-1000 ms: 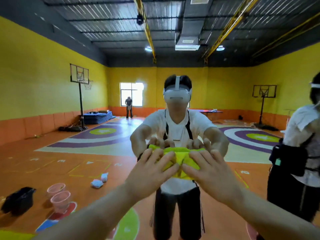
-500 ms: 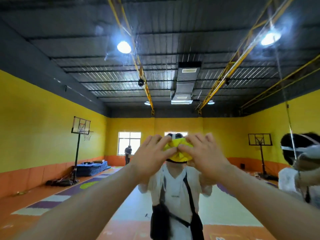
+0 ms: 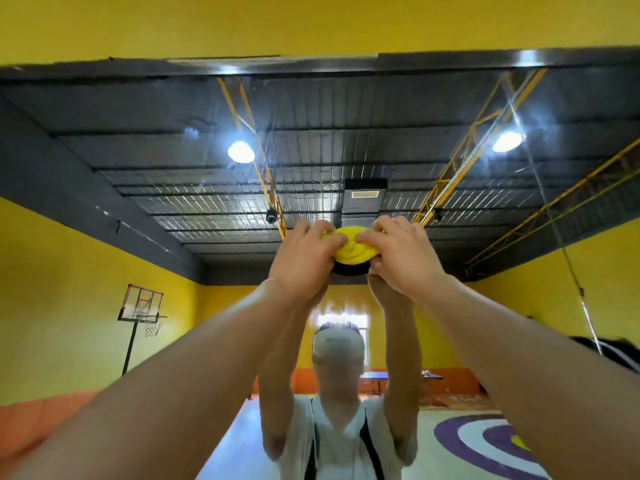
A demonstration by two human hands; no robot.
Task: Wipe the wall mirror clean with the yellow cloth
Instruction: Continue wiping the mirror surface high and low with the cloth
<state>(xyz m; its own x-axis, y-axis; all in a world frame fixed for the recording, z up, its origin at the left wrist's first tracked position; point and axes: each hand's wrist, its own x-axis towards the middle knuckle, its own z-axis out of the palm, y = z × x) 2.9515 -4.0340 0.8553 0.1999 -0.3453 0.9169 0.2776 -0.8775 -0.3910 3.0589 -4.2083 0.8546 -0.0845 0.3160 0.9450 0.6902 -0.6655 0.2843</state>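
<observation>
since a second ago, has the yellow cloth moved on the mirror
Yes, upward. The yellow cloth was below the reflected basketball backboard; now it is above it.

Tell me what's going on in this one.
A person is working on a large wall mirror. The left hand and right hand together grip a bunched yellow cloth and press it to the glass, arms raised, well above the person's reflected head. The mirror reflects a yellow-walled sports hall.
</observation>
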